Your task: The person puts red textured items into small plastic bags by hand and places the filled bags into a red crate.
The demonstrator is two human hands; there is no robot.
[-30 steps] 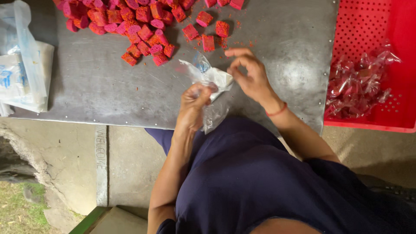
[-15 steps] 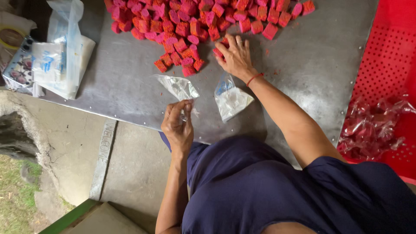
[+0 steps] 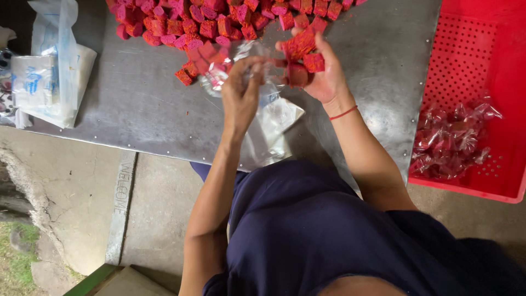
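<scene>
My left hand (image 3: 241, 93) holds a small clear plastic bag (image 3: 224, 71) by its mouth above the metal table (image 3: 137, 104); a few red pieces show inside it. My right hand (image 3: 315, 68) is cupped around several red cube-shaped pieces (image 3: 301, 46) right beside the bag's opening. A heap of the same red pieces (image 3: 219, 22) spreads along the table's far side. Another clear empty bag (image 3: 274, 131) lies flat on the table below my hands.
A red perforated crate (image 3: 482, 60) at the right holds several filled clear bags (image 3: 452, 137). At the left edge lies a stack of white plastic packaging (image 3: 49, 77). Below the table edge is a concrete floor (image 3: 66, 192).
My right hand scooped red pieces from the heap and brought them to the bag. My left hand lifted a clear bag off the table and raised it toward the heap.
</scene>
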